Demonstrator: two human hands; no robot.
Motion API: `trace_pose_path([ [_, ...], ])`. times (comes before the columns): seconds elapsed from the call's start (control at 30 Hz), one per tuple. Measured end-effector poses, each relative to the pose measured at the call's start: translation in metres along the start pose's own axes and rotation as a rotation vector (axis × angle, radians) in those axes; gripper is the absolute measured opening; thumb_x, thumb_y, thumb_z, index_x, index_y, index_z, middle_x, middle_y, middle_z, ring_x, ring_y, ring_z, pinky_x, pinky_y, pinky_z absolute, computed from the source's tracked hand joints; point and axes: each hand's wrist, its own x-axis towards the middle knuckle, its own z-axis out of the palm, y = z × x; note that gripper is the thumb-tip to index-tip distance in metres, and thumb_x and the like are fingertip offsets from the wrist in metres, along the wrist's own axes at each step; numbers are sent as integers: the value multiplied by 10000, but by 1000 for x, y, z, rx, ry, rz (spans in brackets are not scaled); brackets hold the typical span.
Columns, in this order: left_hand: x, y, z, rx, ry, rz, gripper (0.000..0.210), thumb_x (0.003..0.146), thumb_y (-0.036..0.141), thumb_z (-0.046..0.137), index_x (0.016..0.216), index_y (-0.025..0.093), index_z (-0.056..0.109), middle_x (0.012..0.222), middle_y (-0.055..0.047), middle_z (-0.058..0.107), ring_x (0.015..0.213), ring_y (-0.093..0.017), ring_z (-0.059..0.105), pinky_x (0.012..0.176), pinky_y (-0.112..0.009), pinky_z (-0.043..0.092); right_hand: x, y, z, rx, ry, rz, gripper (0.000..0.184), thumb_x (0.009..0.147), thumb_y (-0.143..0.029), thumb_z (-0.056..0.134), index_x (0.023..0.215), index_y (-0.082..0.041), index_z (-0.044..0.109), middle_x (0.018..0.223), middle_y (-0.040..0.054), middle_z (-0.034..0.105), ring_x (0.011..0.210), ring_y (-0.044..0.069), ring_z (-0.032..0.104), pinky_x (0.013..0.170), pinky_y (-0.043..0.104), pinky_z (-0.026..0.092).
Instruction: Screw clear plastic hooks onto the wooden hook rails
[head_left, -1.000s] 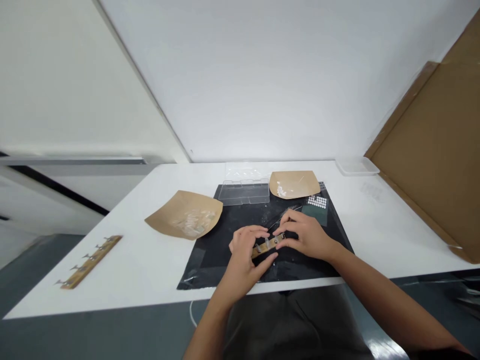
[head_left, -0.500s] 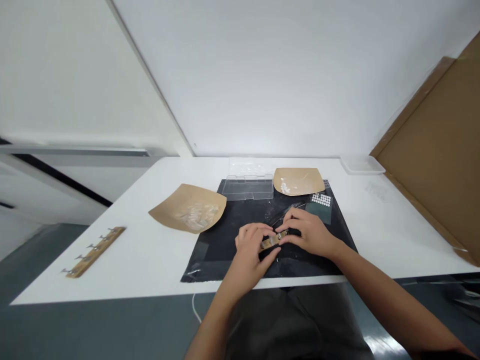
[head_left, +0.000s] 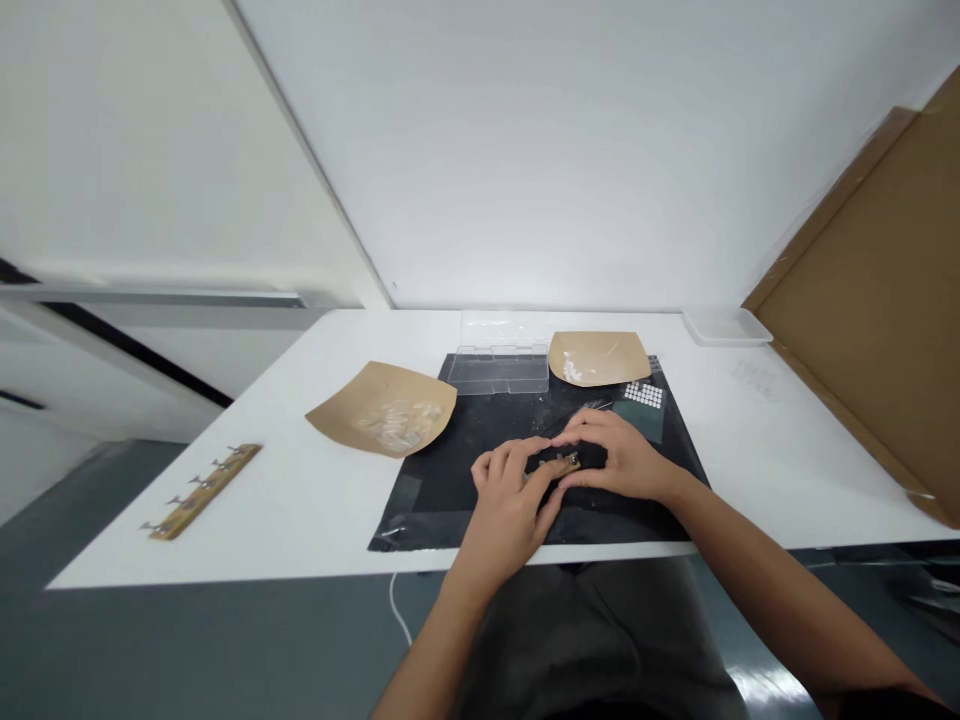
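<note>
On the black mat point(head_left: 457, 480), a small wooden strip with metal fittings point(head_left: 571, 461) lies between my two hands, partly covered by fingers. My left hand point(head_left: 508, 497) is closed around its left part, with one finger laid along the top and the thumb on the near side. From the right, my right hand point(head_left: 621, 456) curves round the other end, fingertips on the far side and thumb on the near side. The fingertips of both hands nearly meet. A thin dark tool point(head_left: 598, 405) lies just behind my right hand, its shape mostly hidden.
A paper tray of clear pieces point(head_left: 352, 412) stands left; another with small white pieces point(head_left: 611, 350) stands behind. Nearby are a clear plastic case point(head_left: 499, 372) and a sheet of white dots point(head_left: 643, 396). A wooden strip with metal clamps point(head_left: 199, 495) lies far left. Cardboard point(head_left: 870, 300) stands right.
My left hand's fingers have shifted over the wooden strip, covering more of it. My right hand stays at its right end. The view has moved slightly.
</note>
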Motion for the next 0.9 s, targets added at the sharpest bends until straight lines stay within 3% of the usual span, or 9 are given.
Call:
trace_pose_path([
  [0.13,1,1,2,43,18,32,225,1024,208,651,1227,272,725,1289,-114,721,1187,-337,626,962,-524,404,-1,-2,-5,-90,28,39,357,930,-429,836,1238,-279,736,1136,57,739,1058,243,702,973,424,501],
  [0.5,8,0,12,63,88,152,138,1055,159,620,1087,228,735,1089,-58,792,1124,-259,688,952,-438,490,-2,3,-11,-92,324,21,264,984,-319,714,1224,-244,630,997,45,695,926,229,686,903,410,517],
  [0.63,10,0,15,93,123,130,134,1054,183,633,974,220,733,925,-48,774,1043,-248,696,902,-425,482,-3,6,-10,-89,333,34,275,973,-305,713,1221,-245,612,990,38,687,917,224,685,897,404,524],
  [0.9,12,2,15,122,126,119,202,1065,192,604,897,219,713,879,-41,766,1024,-241,695,936,-451,462,-5,12,-7,-114,302,45,310,962,-312,724,1238,-247,597,1001,42,688,928,229,686,901,410,525],
])
